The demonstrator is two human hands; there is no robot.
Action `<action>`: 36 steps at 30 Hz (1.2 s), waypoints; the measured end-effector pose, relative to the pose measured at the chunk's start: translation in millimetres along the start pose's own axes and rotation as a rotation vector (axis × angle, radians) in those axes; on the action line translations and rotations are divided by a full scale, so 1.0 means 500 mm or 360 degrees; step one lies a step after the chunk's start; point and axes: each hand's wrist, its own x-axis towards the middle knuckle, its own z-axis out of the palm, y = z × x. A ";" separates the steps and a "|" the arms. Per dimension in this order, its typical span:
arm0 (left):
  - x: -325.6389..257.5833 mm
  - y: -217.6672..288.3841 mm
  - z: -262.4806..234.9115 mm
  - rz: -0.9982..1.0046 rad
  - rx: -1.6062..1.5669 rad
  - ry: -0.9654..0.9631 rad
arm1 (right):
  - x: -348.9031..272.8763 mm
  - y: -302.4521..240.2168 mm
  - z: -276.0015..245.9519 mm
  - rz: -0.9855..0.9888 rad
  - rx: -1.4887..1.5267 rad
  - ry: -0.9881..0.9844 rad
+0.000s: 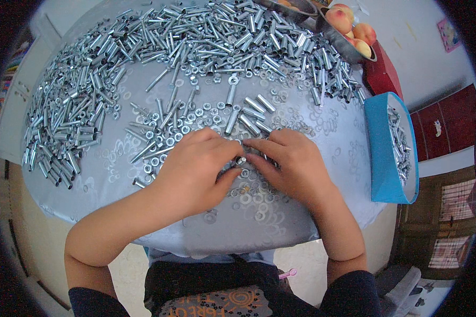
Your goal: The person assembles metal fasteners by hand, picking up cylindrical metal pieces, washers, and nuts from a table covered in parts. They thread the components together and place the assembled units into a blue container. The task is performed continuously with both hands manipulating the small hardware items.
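Note:
My left hand and my right hand meet over the near middle of the table, fingertips almost touching. The left thumb and fingers are closed around a small shiny metal part, mostly covered by the fingers. My right hand's fingers are bent and closed beside it; what they grip is hidden. Just beyond the hands lie several metal sleeves. Hex nuts and bolts are scattered by the left hand. Flat washers lie loose under and in front of my fingers.
A broad heap of metal sleeves and bolts spans the far and left sides of the grey-covered table. At the right edge stands a blue box holding metal parts. Peaches fill a dark tray at the far right, near a red box.

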 end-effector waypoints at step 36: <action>-0.001 -0.004 0.006 0.0060 0.0064 0.0112 | 0.000 -0.027 -0.009 -0.0327 0.0163 0.0377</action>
